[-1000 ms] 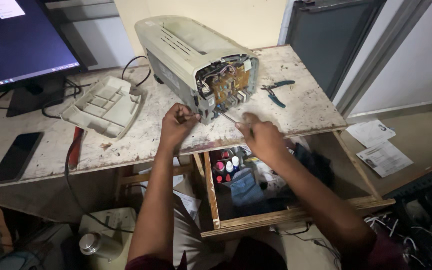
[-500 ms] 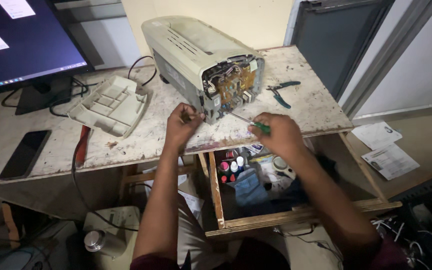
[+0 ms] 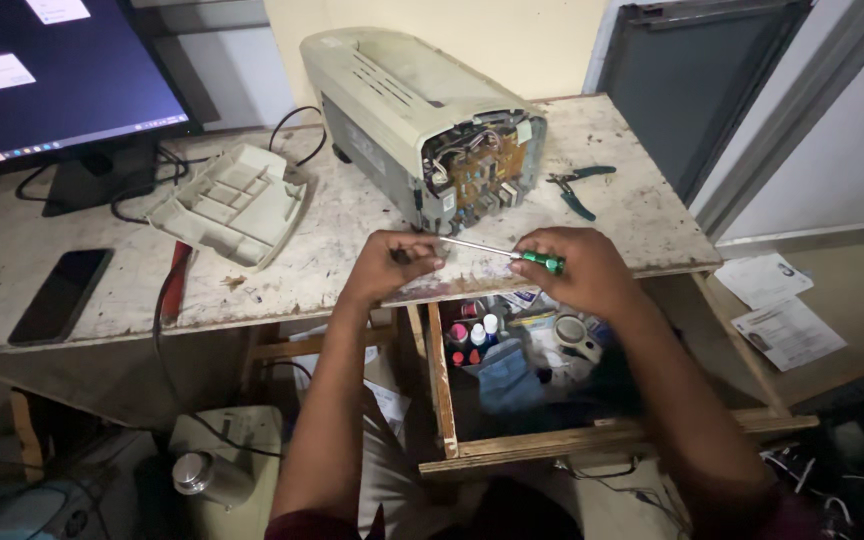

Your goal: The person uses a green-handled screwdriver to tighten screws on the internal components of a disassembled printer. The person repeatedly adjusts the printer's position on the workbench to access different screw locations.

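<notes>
A scuffed, paint-stained white worktop (image 3: 642, 215) stands against a pale yellow wall, with an open wooden drawer of small bottles and oddments (image 3: 512, 350) pulled out just below the hands. Compared with a moment earlier, the two hands have drawn a little apart along the worktop's front edge, and the green-handled screwdriver with its thin steel shaft (image 3: 497, 252) now lies nearly level between them, its tip pointing towards the left hand instead of up at the machine; the tool has come away from the circuit boards for now.

The right hand (image 3: 577, 270) is closed around the green handle. The left hand (image 3: 392, 262) is curled almost shut at the shaft's tip, fingers pinched as if on something small, though what it holds is too small to tell.

Just beyond both hands sits the beige plastic printer with its side cover off and brown circuit boards exposed (image 3: 432, 130). Beyond the right hand lie teal-handled pliers (image 3: 577, 185); off beyond the left hand rests a grey ribbed plastic cover panel (image 3: 227, 205), then a black phone (image 3: 57, 297) and a lit dark monitor (image 3: 52, 80).
</notes>
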